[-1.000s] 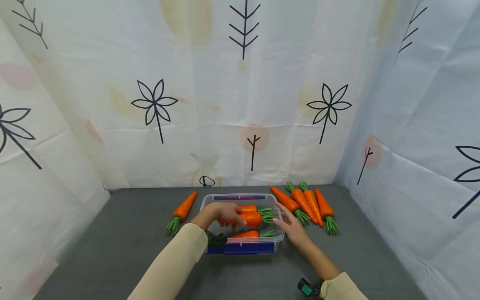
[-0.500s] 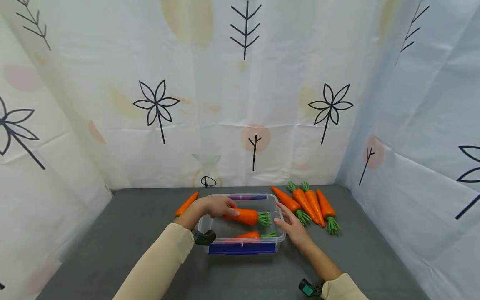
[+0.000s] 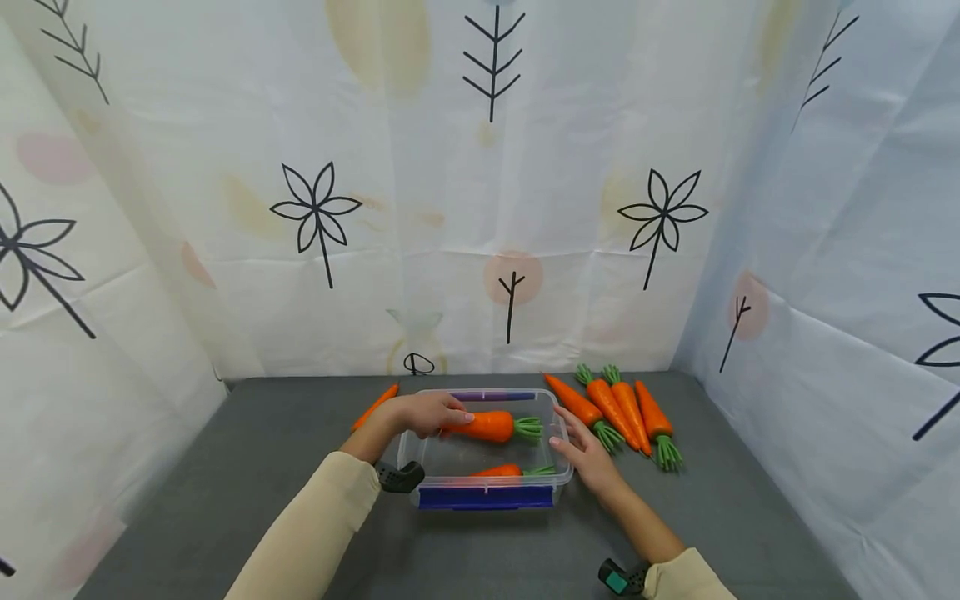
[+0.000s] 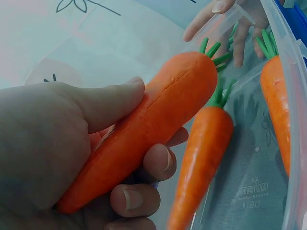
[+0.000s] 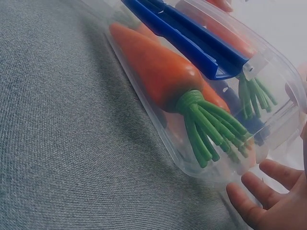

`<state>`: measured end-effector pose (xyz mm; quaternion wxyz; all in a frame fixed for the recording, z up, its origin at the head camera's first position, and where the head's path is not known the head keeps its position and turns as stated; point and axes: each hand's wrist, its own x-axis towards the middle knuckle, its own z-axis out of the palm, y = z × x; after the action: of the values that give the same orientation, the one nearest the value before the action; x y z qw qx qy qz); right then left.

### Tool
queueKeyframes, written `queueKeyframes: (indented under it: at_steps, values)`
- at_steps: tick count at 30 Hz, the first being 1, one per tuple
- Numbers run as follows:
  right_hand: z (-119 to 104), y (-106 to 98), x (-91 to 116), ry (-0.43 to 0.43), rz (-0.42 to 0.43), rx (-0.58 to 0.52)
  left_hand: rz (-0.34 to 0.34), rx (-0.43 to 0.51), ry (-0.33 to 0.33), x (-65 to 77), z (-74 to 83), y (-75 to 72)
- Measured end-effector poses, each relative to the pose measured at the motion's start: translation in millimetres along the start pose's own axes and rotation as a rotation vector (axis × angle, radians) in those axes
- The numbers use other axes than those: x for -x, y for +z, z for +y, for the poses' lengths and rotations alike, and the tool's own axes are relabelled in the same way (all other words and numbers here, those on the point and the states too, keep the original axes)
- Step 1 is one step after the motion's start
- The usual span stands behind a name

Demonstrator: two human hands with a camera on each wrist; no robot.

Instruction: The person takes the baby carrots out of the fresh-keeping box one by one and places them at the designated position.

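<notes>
My left hand [image 3: 424,414] grips an orange toy carrot [image 3: 491,427] over the box, its green leaves pointing right. In the left wrist view the thumb lies along the top of this carrot and the fingers curl under it. Beneath it, a second carrot [image 4: 206,148] lies in the clear plastic box [image 3: 483,481]. A third carrot [image 3: 501,471] rests along the box's front wall. At the right end of the box is my right hand [image 3: 591,458], fingers spread and fairly straight, fingertips at the wall and rim.
Several carrots [image 3: 607,412] lie in a group on the grey table [image 3: 225,500], right of the box. Another carrot [image 3: 375,406] lies to its left, partly hidden by the left forearm. Blue latches [image 3: 485,497] line the box's sides. A patterned white curtain [image 3: 420,292] stands behind the table.
My left hand has moved up and to the left, lifting the carrot from the box floor. The carrot left of the box is now partly covered. My right hand stays at the box's right end.
</notes>
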<state>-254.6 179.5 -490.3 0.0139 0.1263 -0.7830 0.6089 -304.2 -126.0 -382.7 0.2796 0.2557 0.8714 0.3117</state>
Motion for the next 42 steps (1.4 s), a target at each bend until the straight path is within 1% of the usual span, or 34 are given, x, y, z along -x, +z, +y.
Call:
queueKeyframes:
  at_steps: [4, 8, 11, 13, 15, 17, 22, 26, 28, 34, 39, 42]
  values:
    - [1.7, -0.3, -0.3, 0.011, -0.004, -0.019, 0.005, 0.043, 0.023, 2.3, -2.6, -1.0]
    - [2.1, -0.5, 0.1, 0.022, 0.005, 0.007, 0.038, 0.089, 0.068, 8.4, -5.1, -3.7]
    - [1.8, -0.7, 0.0, 0.011, 0.010, 0.036, 0.085, 0.083, 0.109, 14.7, -7.5, -7.4]
    - [0.5, -0.7, 0.0, 0.009, 0.007, 0.037, 0.121, 0.078, 0.141, 19.0, -9.7, -9.9]
    - [-2.8, -0.4, 0.9, 0.011, 0.005, 0.029, 0.161, 0.075, 0.161, 22.8, -13.4, -12.4]
    - [-11.4, -0.1, 4.4, 0.006, -0.001, 0.018, 0.209, 0.080, 0.166, 26.5, -17.1, -13.9]
    - [-33.7, 1.7, 13.6, 0.013, 0.000, 0.017, 0.329, 0.097, 0.158, 32.5, -29.0, -15.2]
    - [-39.5, 3.0, 16.1, 0.019, 0.003, 0.019, 0.426, 0.106, 0.158, 35.2, -39.0, -13.1]
    - [-39.5, 3.1, 16.3, 0.015, 0.004, 0.017, 0.480, 0.112, 0.144, 36.3, -44.5, -11.5]
    - [-35.4, 2.3, 14.7, 0.019, 0.006, 0.014, 0.654, 0.127, 0.066, 40.1, -60.8, -4.2]
    - [-36.6, 2.6, 15.0, 0.022, 0.014, 0.023, 0.793, 0.129, 0.021, 46.7, -72.1, 1.1]
    - [-37.3, 2.6, 15.4, 0.019, 0.016, 0.021, 0.860, 0.130, -0.018, 49.5, -80.5, 4.2]
